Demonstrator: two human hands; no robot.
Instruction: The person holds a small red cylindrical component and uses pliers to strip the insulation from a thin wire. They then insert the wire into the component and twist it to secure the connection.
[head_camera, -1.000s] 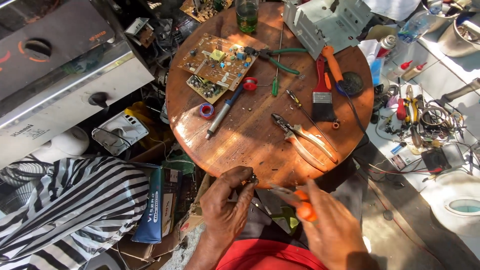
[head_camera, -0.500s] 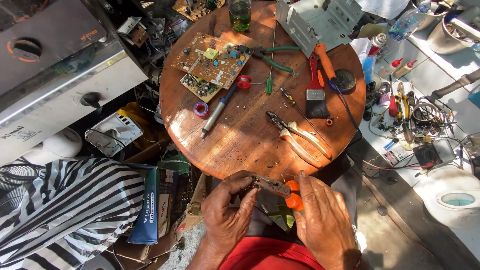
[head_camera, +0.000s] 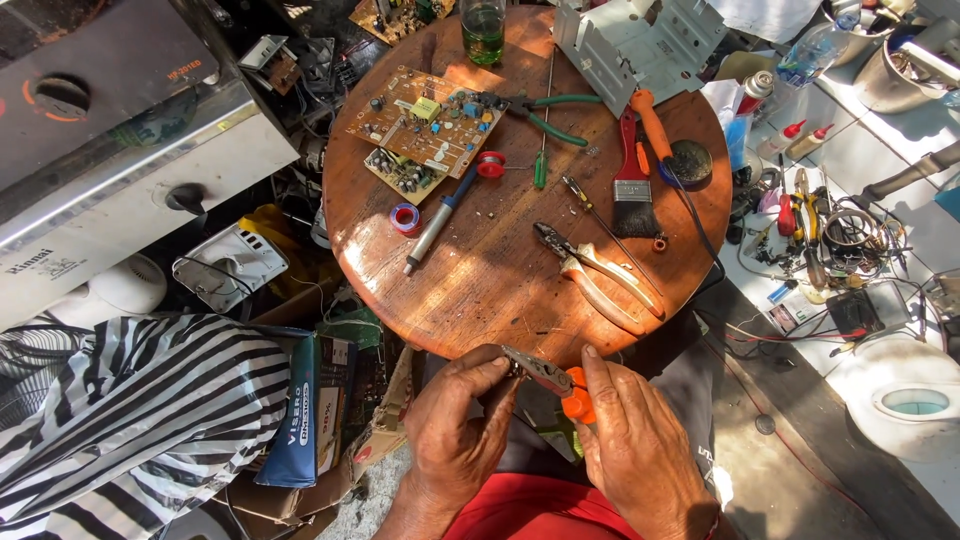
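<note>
Nearest, at the bottom edge, the two hands meet just off the near rim of the round wooden table (head_camera: 500, 290). The right hand (head_camera: 635, 450) is closed around the orange handles of a pair of small pliers (head_camera: 548, 380), whose metal nose points left toward the left hand (head_camera: 455, 435). That hand has its thumb and fingertips (head_camera: 497, 370) pinched together right at the nose of the pliers; whatever small piece they pinch is too small to make out. To the left of the hands lies a black-and-white striped cloth (head_camera: 130, 420), with a blue box (head_camera: 310, 410) just beside it. On the table, a little farther, rests a larger pair of pliers with pale handles (head_camera: 600, 270), and to its left a soldering iron (head_camera: 440, 215) and a small roll of tape (head_camera: 404, 217). Beyond these lie a paintbrush (head_camera: 630, 175) with a red handle, a green-handled screwdriver (head_camera: 541, 160), green-handled cutters (head_camera: 545, 112) and a brown circuit board (head_camera: 425, 125). At the far rim stands a glass jar (head_camera: 483, 20) of greenish liquid, with a grey metal bracket (head_camera: 640, 40) to its right. Far left sits a steel gas stove (head_camera: 110, 130).
</note>
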